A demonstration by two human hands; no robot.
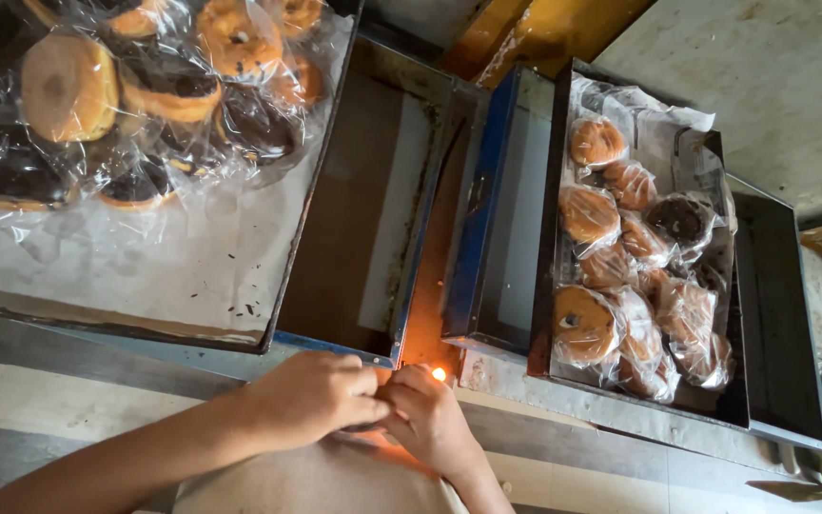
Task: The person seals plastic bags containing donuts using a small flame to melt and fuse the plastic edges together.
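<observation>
At the surface's far left corner, a dark metal tray (240, 314) lined with pale paper holds clear-wrapped ring doughnuts (145, 86), glazed and chocolate-topped, bunched at its far end. At the near edge, your left hand (311, 395) and right hand (430, 419) are pressed together, fingertips pinching something too small to identify beside a small bright flame (439, 374). Toward the right edge, a second dark tray (773, 314) carries more wrapped doughnuts (635, 257). Both piles appear bagged already.
</observation>
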